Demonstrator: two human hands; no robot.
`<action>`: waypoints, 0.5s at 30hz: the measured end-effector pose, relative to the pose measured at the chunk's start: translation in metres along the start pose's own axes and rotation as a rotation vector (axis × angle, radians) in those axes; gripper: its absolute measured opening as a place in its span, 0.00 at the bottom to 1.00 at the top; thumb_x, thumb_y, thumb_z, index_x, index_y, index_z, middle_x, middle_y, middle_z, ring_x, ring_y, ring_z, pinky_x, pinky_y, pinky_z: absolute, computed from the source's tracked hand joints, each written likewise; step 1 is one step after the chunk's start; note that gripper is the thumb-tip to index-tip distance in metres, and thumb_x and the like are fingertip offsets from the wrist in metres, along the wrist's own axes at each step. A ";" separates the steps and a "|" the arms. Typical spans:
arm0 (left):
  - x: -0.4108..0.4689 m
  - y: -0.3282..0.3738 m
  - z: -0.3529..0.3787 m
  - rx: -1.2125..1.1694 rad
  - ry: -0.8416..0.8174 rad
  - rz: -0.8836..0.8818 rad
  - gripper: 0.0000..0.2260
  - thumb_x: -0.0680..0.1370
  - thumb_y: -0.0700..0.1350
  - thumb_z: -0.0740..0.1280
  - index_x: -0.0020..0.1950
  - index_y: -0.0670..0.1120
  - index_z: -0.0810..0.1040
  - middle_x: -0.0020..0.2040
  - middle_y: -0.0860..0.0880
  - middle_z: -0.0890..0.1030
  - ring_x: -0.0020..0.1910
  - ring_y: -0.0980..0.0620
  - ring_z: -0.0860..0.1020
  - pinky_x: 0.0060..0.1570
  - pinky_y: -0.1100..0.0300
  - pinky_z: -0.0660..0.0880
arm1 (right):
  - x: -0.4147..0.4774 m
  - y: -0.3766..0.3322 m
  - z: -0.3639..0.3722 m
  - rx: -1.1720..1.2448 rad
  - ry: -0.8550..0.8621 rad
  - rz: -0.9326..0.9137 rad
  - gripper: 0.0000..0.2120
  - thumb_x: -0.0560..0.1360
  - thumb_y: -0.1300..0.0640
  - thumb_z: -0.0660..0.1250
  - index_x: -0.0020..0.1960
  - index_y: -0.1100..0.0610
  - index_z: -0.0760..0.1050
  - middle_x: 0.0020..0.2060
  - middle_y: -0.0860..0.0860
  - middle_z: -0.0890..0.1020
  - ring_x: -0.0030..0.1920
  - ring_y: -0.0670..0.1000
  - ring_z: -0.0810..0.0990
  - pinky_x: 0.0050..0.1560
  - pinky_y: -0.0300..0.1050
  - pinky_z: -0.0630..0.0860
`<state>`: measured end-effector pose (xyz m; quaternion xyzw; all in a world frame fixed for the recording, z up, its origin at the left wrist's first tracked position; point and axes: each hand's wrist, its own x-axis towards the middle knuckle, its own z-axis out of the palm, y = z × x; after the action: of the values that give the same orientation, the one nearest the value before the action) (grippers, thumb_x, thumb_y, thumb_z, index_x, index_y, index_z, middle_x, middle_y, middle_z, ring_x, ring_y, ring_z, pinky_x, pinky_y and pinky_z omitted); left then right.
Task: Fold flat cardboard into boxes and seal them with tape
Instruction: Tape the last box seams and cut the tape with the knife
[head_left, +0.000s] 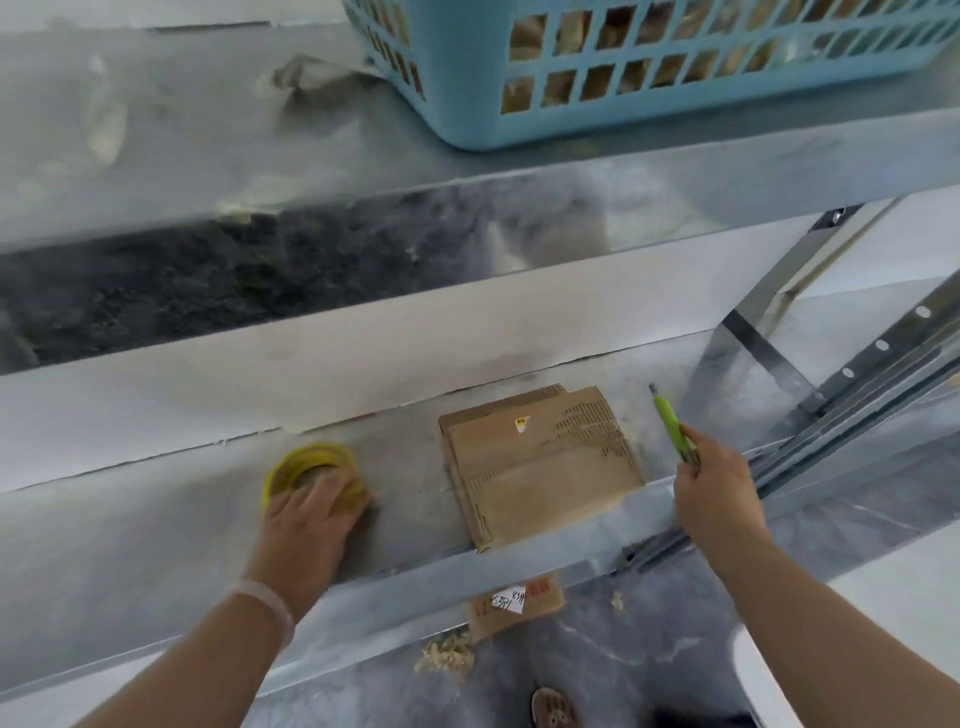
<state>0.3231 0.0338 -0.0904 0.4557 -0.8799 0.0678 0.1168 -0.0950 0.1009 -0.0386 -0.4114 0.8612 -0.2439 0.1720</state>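
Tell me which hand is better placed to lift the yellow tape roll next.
Left. The left hand lies over the tape roll; the right hand is across the cardboard, gripping a green cutter.

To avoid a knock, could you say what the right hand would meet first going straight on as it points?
Probably the white back panel of the grey metal shelf, struck first by the green utility knife the right hand holds; depth is unclear.

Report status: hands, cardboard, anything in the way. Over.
Left hand holds yellow tape roll. Right hand grips green knife. Flat cardboard lies unfolded on shelf between them, untouched. Nothing blocking it.
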 end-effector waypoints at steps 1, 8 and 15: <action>-0.003 0.002 0.004 0.006 0.002 -0.020 0.18 0.70 0.44 0.60 0.55 0.49 0.82 0.58 0.45 0.75 0.47 0.41 0.79 0.47 0.49 0.75 | 0.009 0.002 0.001 -0.022 -0.045 0.003 0.20 0.78 0.66 0.56 0.68 0.55 0.73 0.44 0.56 0.77 0.39 0.56 0.77 0.37 0.46 0.72; -0.005 0.029 0.000 0.089 0.028 -0.216 0.21 0.68 0.43 0.57 0.56 0.47 0.82 0.59 0.44 0.77 0.42 0.42 0.78 0.45 0.51 0.70 | 0.032 0.001 0.000 -0.365 -0.124 -0.139 0.22 0.81 0.54 0.55 0.75 0.48 0.64 0.73 0.51 0.67 0.70 0.56 0.66 0.69 0.56 0.65; -0.004 0.063 -0.009 0.029 -0.005 -0.437 0.26 0.71 0.45 0.56 0.69 0.45 0.73 0.65 0.43 0.76 0.62 0.41 0.75 0.63 0.41 0.68 | -0.025 -0.027 -0.009 0.341 -0.367 -0.284 0.24 0.84 0.53 0.53 0.79 0.46 0.55 0.72 0.39 0.61 0.70 0.38 0.58 0.71 0.37 0.54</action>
<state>0.2745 0.0752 -0.0840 0.6374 -0.7593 0.0526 0.1201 -0.0673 0.1089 -0.0131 -0.5303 0.6962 -0.3283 0.3556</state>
